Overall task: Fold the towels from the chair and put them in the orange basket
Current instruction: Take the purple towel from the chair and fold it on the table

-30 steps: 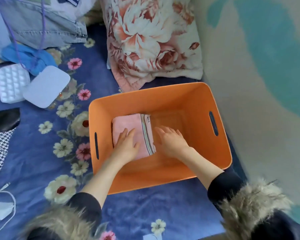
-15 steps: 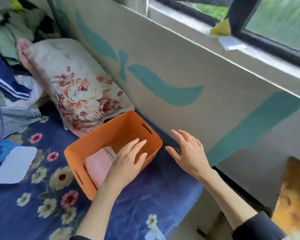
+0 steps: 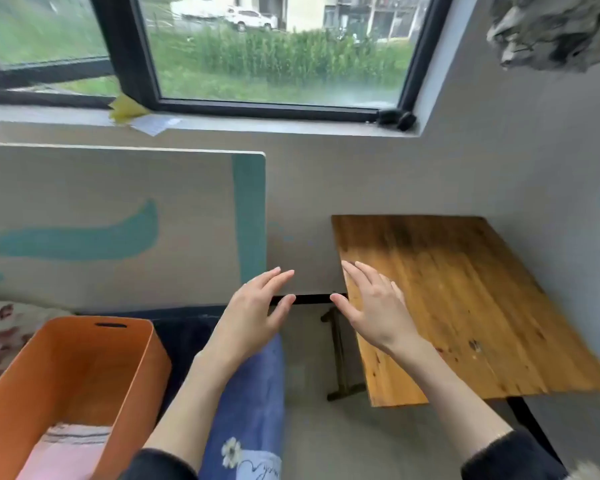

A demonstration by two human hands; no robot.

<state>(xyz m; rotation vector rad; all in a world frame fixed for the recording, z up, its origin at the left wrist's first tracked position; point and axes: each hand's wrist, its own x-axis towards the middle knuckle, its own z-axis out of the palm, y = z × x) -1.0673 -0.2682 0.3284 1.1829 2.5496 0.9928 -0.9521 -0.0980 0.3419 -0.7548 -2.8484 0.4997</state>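
Sleeves: dark cuffs at the very bottom, the right one with a bit of pale fur trim poking in at the corner.

Left hand (image 3: 253, 313): up in the air, palm down, fingers straight and a little spread, thumb out to the side, holding nothing.

Right hand (image 3: 374, 310): same deal, just beside the left with a small gap between them, fingers loose and apart, nothing in it (it overlaps the near-left corner of the table in view, can't tell if it touches).

Orange basket (image 3: 128, 368): down and to the left of the left hand, well apart from it, sitting on the bed. Its long axis runs from near the person away toward the wall, with the slot handle on the far end.

Pink towel (image 3: 66, 452): folded, lying flat in the near end of the basket, grey stripes running across the basket's width.

Blue floral bedspread (image 3: 253, 403): under the left forearm.

Wooden table (image 3: 464, 306): under and right of the right hand.

Painted board (image 3: 118, 220): beyond the left hand, leaning on the wall.

Window (image 3: 274, 53): farthest, above both hands.
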